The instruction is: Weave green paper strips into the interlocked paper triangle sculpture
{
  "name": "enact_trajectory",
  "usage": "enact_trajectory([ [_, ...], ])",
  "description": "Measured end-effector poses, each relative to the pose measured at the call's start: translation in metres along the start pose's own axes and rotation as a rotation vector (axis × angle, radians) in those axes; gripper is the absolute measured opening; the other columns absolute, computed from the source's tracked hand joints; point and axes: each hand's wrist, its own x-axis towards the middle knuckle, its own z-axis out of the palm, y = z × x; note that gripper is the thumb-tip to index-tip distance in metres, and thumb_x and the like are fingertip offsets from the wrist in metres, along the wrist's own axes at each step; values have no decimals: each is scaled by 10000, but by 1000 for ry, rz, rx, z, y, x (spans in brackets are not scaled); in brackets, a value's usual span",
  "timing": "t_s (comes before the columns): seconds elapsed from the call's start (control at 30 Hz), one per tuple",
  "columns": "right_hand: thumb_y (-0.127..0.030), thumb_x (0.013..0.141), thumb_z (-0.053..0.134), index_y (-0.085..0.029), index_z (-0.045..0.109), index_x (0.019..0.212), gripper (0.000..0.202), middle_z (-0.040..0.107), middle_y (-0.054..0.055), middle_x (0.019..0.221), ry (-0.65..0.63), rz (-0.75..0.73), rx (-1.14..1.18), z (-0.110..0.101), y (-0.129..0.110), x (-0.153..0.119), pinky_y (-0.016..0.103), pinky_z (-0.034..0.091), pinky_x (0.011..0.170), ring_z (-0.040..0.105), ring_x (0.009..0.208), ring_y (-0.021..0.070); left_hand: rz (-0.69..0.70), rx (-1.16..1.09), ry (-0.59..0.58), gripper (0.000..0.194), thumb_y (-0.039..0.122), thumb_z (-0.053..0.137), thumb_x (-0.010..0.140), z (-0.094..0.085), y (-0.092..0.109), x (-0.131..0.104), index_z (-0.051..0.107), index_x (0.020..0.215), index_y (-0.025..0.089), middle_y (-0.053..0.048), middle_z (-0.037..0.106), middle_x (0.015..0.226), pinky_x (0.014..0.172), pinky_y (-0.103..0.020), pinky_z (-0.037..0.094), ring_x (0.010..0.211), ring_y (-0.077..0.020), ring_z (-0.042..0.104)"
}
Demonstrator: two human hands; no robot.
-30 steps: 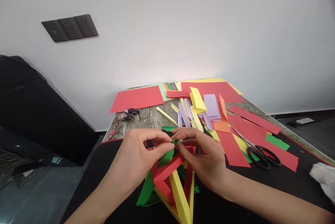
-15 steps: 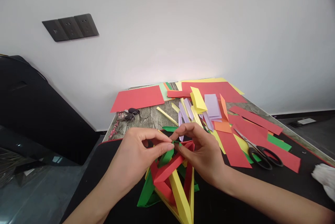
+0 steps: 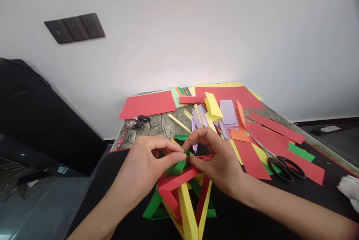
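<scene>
Left hand (image 3: 146,171) pinches green paper strip (image 3: 176,169) between thumb and forefinger; right hand (image 3: 220,161) grips the strip's curled end. Strip at far side of paper frame (image 3: 188,210), over black mat (image 3: 246,219). Scissors (image 3: 276,158) to the right, partly on red paper (image 3: 308,168).

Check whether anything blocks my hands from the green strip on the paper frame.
Nothing visible does: fingertips of your left hand and right hand are at the green strip. The scissors lie clear, off to the right.
</scene>
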Motion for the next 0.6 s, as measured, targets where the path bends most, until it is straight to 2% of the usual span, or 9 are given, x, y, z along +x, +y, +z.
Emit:
enact_trajectory([
  [0.2,-65,689,532,-235,520,848,233,693,-10,766,-11,51,-49,-1,-6,1,244,522,545,667,708,151,-30,-25,5,65,253,721,705,0,-2,0,745,657,216,18,709,681,578,-220,440,647,-130,583],
  [0.4,-55,680,536,-231,538,823,226,704,-22,748,10,16,-63,-2,-9,3,241,543,612,670,691,135,-44,-53,-7,42,256,733,707,0,-4,0,752,717,220,11,718,719,595,-228,448,677,-137,600],
  [0.5,-63,669,540,-229,549,797,209,694,-27,721,35,41,-87,-2,-11,3,213,504,518,608,577,109,-30,-41,-41,88,263,727,722,-2,-4,1,767,795,236,7,717,763,630,-249,455,715,-149,614],
  [0.6,-82,686,545,-225,537,789,177,688,-23,723,8,97,-31,-1,-12,2,191,475,449,564,506,88,2,-22,-66,80,255,706,744,-2,-5,1,778,777,241,-2,711,788,683,-274,459,760,-164,630],
])
